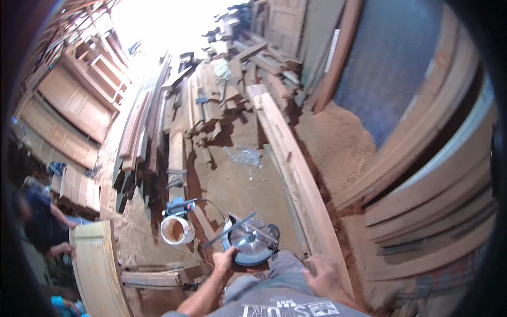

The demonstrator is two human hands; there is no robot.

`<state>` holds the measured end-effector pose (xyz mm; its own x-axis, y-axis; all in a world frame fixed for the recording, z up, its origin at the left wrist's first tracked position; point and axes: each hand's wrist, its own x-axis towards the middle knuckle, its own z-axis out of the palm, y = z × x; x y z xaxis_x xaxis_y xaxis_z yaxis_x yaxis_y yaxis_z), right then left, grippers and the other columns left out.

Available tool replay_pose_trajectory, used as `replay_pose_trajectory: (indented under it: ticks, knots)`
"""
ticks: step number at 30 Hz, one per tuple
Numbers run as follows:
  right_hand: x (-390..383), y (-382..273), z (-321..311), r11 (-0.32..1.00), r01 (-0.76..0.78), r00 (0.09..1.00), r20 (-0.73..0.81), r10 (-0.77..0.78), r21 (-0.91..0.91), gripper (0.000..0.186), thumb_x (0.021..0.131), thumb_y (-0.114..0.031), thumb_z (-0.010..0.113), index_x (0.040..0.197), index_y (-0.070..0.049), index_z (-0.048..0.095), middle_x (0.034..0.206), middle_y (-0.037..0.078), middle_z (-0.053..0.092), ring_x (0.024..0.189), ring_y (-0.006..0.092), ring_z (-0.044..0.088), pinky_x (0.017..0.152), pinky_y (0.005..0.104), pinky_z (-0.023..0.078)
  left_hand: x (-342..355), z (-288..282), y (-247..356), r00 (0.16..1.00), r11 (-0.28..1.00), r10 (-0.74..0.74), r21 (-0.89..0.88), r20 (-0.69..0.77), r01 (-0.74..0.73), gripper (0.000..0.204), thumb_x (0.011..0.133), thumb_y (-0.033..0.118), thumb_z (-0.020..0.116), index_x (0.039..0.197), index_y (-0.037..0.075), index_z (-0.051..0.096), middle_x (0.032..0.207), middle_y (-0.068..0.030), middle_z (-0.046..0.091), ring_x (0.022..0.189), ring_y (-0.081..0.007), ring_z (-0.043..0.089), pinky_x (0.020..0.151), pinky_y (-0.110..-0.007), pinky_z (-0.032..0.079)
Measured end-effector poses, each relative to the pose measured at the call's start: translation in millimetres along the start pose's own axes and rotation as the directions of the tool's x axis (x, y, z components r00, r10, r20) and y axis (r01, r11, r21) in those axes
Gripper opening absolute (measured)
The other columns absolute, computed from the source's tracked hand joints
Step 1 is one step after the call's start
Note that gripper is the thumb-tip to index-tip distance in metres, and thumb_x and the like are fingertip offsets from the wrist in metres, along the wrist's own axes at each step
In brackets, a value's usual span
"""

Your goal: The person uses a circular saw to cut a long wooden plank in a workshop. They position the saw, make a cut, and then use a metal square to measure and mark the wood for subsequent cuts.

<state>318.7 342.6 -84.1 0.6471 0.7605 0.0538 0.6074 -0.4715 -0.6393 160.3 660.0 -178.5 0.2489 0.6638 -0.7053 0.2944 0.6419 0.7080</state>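
From my remote station I record a circular saw (248, 239) directly before the wearer's knees, low in the head view, its round bright metal disc facing up. The left hand (226, 259) is closed on its near-left edge. The right hand (320, 272) is blurred, its fingers loosely spread near the thigh and the long timber beam (293, 170); I see nothing in it.

I judge the saw heavy, rigid and unevenly weighted, its smooth metal likely slippery under dust. Hold should be taken at the handle or motor body, clear of the disc's rim; I cannot make out the handle.

Materials: the beam is straight, square-edged and pale brown. A white cylindrical bucket (177, 231) holds brown matter. A fine, soft sawdust heap (339, 138) slopes at right. A co-worker's hand (61, 249) touches a flat, pale panelled door (96, 264).
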Motion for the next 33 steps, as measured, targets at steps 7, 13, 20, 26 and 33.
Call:
replay_pose_trajectory:
  ticks: [7,13,20,26,33]
  knots:
    - [61.8,45.6,-21.0,0.666,-0.712,0.687,-0.026,0.726,-0.223,0.097,0.074,-0.036,0.093,0.147,-0.002,0.040,0.128,0.031,0.065,0.119,0.0517,0.063,0.104,0.0584,0.049,79.8,34.4,77.8,0.979,0.997,0.034,-0.059,-0.200,-0.047,0.025,0.077,0.006,0.085,0.089,-0.011,0.071,0.084,-0.0129,0.072,0.073,-0.0213,0.071,0.063,-0.036,0.057]
    - [49.9,54.9,-2.7,0.514,-0.803,0.554,-0.059,0.830,-0.302,0.084,0.075,-0.040,0.092,0.137,-0.006,0.046,0.116,0.034,0.070,0.110,0.0547,0.066,0.092,0.0616,0.053,124.0,52.7,123.7,0.982,0.997,-0.031,-0.069,-0.184,0.018,0.026,0.081,0.010,0.082,0.092,-0.011,0.072,0.089,-0.0121,0.072,0.076,-0.0240,0.070,0.069,-0.040,0.058]
    - [6.4,41.9,-8.0,0.474,-0.815,0.508,-0.019,0.861,-0.334,0.079,0.074,-0.039,0.093,0.130,-0.005,0.050,0.104,0.031,0.073,0.099,0.0537,0.070,0.085,0.0604,0.056,144.0,70.6,149.5,0.997,0.998,-0.019,0.065,-0.072,0.024,0.032,0.081,0.014,0.082,0.093,-0.014,0.072,0.091,-0.0137,0.071,0.075,-0.0225,0.067,0.068,-0.039,0.054]
    - [-34.0,74.0,-34.6,0.539,-0.825,0.546,0.005,0.838,-0.171,0.091,0.067,-0.040,0.099,0.134,-0.002,0.051,0.120,0.029,0.069,0.115,0.0468,0.067,0.096,0.0551,0.054,137.7,75.3,164.0,0.986,0.977,-0.062,0.190,-0.157,0.092,0.029,0.080,0.012,0.083,0.093,-0.013,0.073,0.091,-0.0149,0.074,0.076,-0.0235,0.071,0.070,-0.037,0.057]
    - [-18.7,102.2,-41.9,0.420,-0.897,0.416,0.058,0.907,-0.138,0.115,0.055,-0.053,0.101,0.144,-0.003,0.049,0.143,0.029,0.054,0.133,0.0479,0.055,0.107,0.0519,0.050,160.4,72.9,143.1,0.997,0.980,-0.042,0.192,-0.064,0.054,0.047,0.078,0.022,0.082,0.103,-0.016,0.069,0.099,-0.0155,0.070,0.082,-0.0250,0.066,0.072,-0.042,0.052]
